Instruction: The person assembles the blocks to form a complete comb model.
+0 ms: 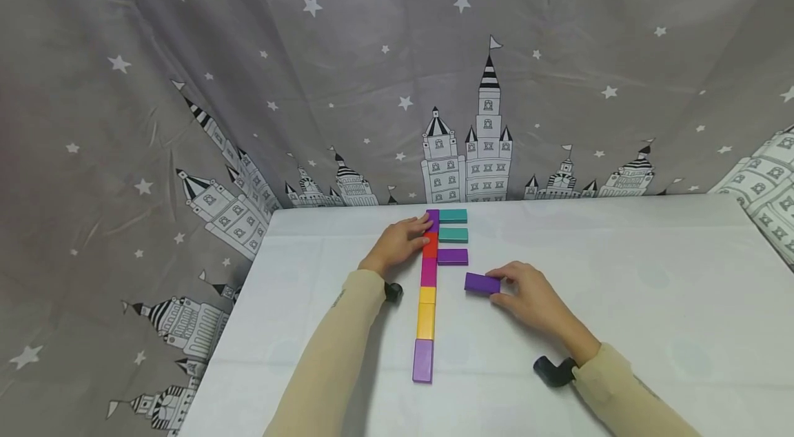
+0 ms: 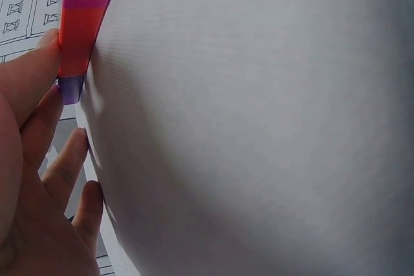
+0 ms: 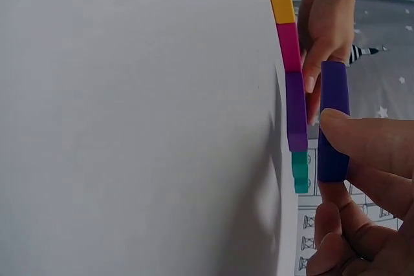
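A line of coloured blocks runs down the table toward the person: a purple block (image 1: 433,221), a red block (image 1: 430,245), a magenta block (image 1: 429,272), yellow blocks (image 1: 426,320) and a light purple block (image 1: 423,361). Along its far end rests my left hand (image 1: 398,242), fingers extended, touching the purple and red blocks. My right hand (image 1: 532,293) pinches a dark purple block (image 1: 480,283) between thumb and fingers, right of the line. In the right wrist view this held block (image 3: 334,88) looks raised off the table.
Two teal blocks (image 1: 453,236) and another purple block (image 1: 453,257) lie crosswise against the line's right side. White cloth covers the table (image 1: 620,271). A grey curtain (image 1: 372,78) printed with castles and stars hangs behind and to the left.
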`<state>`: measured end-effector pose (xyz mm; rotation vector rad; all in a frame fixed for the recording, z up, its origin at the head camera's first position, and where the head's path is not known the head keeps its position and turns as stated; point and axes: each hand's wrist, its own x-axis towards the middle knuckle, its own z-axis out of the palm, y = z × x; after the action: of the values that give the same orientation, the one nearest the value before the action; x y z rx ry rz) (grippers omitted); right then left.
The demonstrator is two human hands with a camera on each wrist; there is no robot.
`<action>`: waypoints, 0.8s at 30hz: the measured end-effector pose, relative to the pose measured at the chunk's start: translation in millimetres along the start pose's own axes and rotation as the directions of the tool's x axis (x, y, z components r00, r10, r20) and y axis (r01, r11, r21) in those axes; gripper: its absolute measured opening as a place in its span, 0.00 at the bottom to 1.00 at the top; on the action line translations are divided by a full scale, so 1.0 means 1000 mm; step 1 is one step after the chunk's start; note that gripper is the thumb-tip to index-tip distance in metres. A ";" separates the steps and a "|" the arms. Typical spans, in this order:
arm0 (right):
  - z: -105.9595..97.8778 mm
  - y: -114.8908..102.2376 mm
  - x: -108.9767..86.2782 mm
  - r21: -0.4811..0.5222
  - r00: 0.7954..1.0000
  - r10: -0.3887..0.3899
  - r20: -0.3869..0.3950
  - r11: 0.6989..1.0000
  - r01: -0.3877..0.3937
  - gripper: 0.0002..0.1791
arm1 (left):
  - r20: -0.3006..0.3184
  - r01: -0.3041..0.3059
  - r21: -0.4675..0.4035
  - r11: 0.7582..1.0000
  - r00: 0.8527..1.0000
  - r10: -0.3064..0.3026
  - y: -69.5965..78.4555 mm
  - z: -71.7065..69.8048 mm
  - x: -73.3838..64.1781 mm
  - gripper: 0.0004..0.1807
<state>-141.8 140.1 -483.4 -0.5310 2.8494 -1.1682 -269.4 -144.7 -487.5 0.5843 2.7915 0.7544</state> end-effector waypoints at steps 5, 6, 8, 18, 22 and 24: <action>0.004 -0.002 0.009 0.005 1.000 -0.023 0.007 1.000 0.023 0.19 | -0.003 -0.004 0.003 1.000 1.000 0.004 0.001 -0.001 0.000 0.27; 0.005 -0.003 0.010 0.005 1.000 -0.024 0.012 1.000 0.024 0.19 | -0.004 -0.003 0.004 1.000 1.000 0.003 0.002 -0.001 -0.001 0.27; 0.007 -0.004 0.013 0.003 0.999 -0.028 0.026 1.000 0.028 0.19 | -0.010 -0.007 0.003 1.000 1.000 0.007 0.002 -0.001 -0.001 0.27; 0.016 -0.008 0.024 -0.004 0.998 -0.040 0.049 0.999 0.041 0.19 | -0.010 -0.009 -0.004 1.000 1.000 0.009 0.002 -0.001 -0.002 0.27; 0.018 -0.012 0.029 -0.019 0.997 -0.017 0.074 1.000 0.018 0.19 | -0.011 -0.009 -0.006 1.000 1.000 0.009 0.002 -0.001 -0.002 0.27; 0.018 -0.013 0.032 -0.027 0.996 0.009 0.089 1.000 -0.006 0.20 | -0.009 -0.008 -0.004 1.000 1.000 0.008 0.002 0.000 -0.002 0.27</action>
<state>-164.9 109.0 -483.6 -0.5584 2.7930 -1.0780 -267.5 -143.9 -485.9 0.5925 2.7970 0.7666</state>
